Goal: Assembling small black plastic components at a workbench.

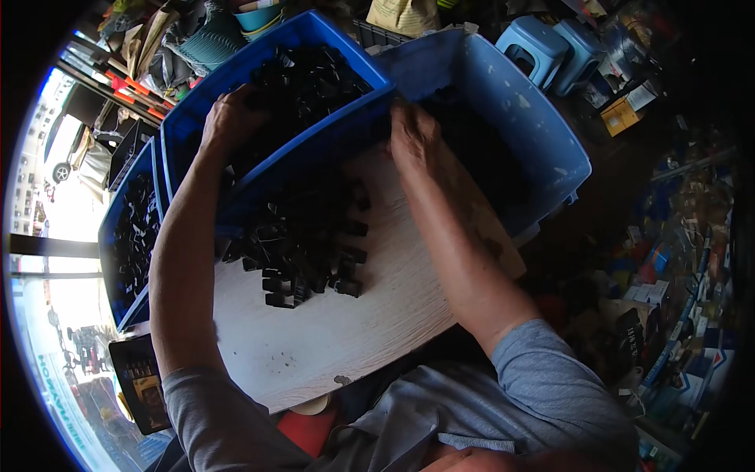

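My left hand (230,119) reaches over the blue bin (314,126) at the back of the table, its fingertips lost in shadow among small black plastic parts (311,79). My right hand (414,135) is curled against the bin's right corner, just below the rim; some of its fingers are hidden. Between my forearms, a loose heap of black clip-like parts (295,244) lies on the pale wooden tabletop (338,330), in front of the bin's near wall.
A larger, lighter blue tub (543,138) stands right of the table, its inside dark. Another blue bin of black parts (135,236) is at the left. Blue plastic stools (535,49) stand behind the tub. Clutter covers the floor at right.
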`<state>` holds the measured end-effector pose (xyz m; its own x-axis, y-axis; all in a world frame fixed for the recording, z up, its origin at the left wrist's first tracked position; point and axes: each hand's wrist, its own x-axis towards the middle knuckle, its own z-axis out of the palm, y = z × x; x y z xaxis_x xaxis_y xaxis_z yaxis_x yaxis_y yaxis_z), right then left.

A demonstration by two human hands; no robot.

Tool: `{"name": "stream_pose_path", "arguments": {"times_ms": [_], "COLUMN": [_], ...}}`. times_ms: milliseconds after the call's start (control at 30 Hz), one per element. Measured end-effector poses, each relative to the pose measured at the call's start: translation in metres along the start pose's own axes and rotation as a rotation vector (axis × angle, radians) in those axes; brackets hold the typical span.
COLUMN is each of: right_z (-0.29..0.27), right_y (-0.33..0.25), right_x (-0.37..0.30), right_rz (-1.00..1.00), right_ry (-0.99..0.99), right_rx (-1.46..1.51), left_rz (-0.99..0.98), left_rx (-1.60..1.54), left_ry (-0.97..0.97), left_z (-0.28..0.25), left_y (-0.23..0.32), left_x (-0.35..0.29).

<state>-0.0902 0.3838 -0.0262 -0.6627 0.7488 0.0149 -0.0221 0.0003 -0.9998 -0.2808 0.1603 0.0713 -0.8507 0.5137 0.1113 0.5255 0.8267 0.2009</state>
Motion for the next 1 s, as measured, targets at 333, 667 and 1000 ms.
{"name": "stream_pose_path", "arguments": {"times_ms": [333, 667, 1000], "right_z": [-0.002, -0.001, -0.004], "right_y": [-0.008, -0.034, -0.037], "right_x": [-0.005, -0.015, -0.016], "right_rz": [0.016, 0.221, 0.171], "right_ry": [0.02, -0.01, -0.036], "right_rx": [0.076, 0.061, 0.15], "left_rz": [0.03, 0.1, 0.18], "left_rx": [-0.248, -0.515, -0.529], "left_ry": [0.146, 0.303, 0.6], "left_z": [-0.031, -0.054, -0.066], "left_y": [0.022, 0.039, 0.084], "left_x": [-0.026, -0.074, -0.164]}}
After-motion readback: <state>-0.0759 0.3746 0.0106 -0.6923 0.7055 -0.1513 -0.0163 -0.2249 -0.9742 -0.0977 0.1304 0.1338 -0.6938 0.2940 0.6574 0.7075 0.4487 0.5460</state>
